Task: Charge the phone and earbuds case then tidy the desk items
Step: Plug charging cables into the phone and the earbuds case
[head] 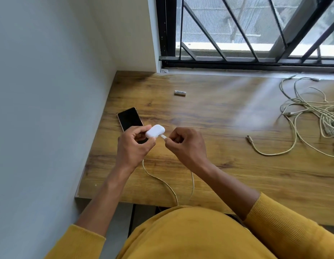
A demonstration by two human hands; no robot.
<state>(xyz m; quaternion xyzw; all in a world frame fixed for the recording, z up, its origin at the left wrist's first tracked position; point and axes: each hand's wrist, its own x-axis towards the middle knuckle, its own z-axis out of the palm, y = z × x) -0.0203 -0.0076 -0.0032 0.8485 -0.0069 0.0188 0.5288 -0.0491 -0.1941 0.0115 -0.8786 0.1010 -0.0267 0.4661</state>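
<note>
Left of frame centre, above the worktop (pixel 227 128), my left hand (pixel 133 144) grips the earbuds case (pixel 155 131); my right hand (pixel 184 144) pinches the cable plug (pixel 163 136), just lower right, pointing along the case's long axis.

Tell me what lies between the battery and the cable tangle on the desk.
Nothing: in the head view, the stretch of desk between the battery and the cable tangle is bare wood.
</note>
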